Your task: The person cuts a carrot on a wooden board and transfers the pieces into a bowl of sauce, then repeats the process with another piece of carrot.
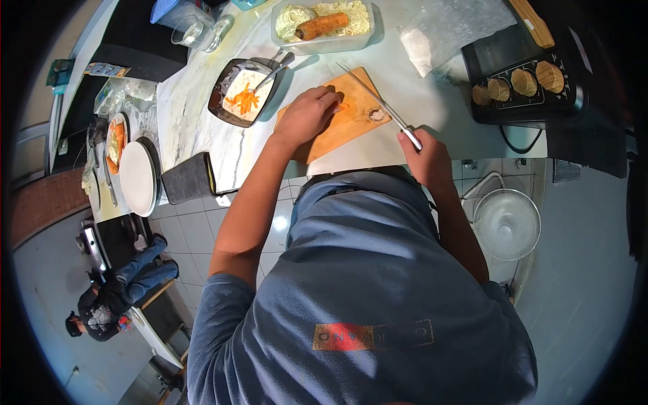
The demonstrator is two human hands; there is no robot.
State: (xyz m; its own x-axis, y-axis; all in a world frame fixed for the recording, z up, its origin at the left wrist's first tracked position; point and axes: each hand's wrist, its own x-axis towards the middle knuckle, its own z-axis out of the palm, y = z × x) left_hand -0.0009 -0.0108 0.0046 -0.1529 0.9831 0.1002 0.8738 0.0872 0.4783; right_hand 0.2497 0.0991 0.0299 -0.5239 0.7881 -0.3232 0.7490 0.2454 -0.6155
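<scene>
My right hand (426,158) is closed round the handle of a long knife (378,100), whose thin blade slants up and left across the wooden cutting board (324,143). On the board my left hand (307,115) is curled, its fingers pressed together over some orange carrot strips (343,106) that peek out at the fingertips. Left of the board stands a dark square bowl (217,108) with a white creamy mix, more carrot strips (244,101) on top, and a spoon (282,62) leaning in it. A whole carrot (322,26) lies on shredded cabbage in a clear plastic tub (324,46).
A clear plastic bag (452,34) lies at the back right, beside a black appliance with wooden knobs (524,82). Glasses (196,32) stand at the back left. A white plate (138,179) and a dark cloth (189,179) are at left. Another person (101,307) sits farther away.
</scene>
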